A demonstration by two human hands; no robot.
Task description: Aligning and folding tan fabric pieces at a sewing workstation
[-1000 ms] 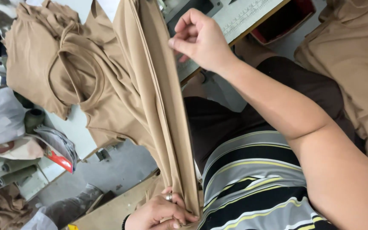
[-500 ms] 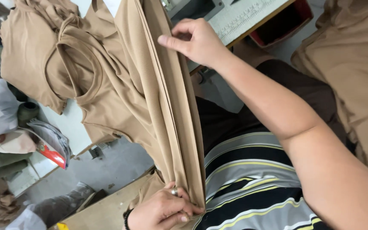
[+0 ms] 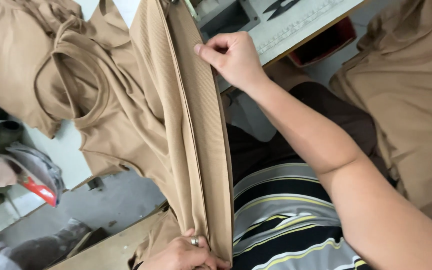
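Observation:
A tan ribbed fabric band [image 3: 196, 150] runs taut from the top of the view down to my lap. My right hand [image 3: 233, 57] pinches its upper edge near the sewing table. At the bottom of the view my left hand [image 3: 183, 252], with a ring on one finger, grips the band's lower end. The band joins a tan knit garment [image 3: 101, 100] with a round neckline, draped to the left.
A grey sewing table [image 3: 296, 30] with a ruler strip lies at the top, black scissors [image 3: 283, 6] on it. More tan fabric [image 3: 411, 100] is heaped at the right. A red bin [image 3: 326, 45] sits under the table. Grey floor shows at lower left.
My right hand has slid a little down and left along the band's edge. The left hand keeps its grip at the lower end.

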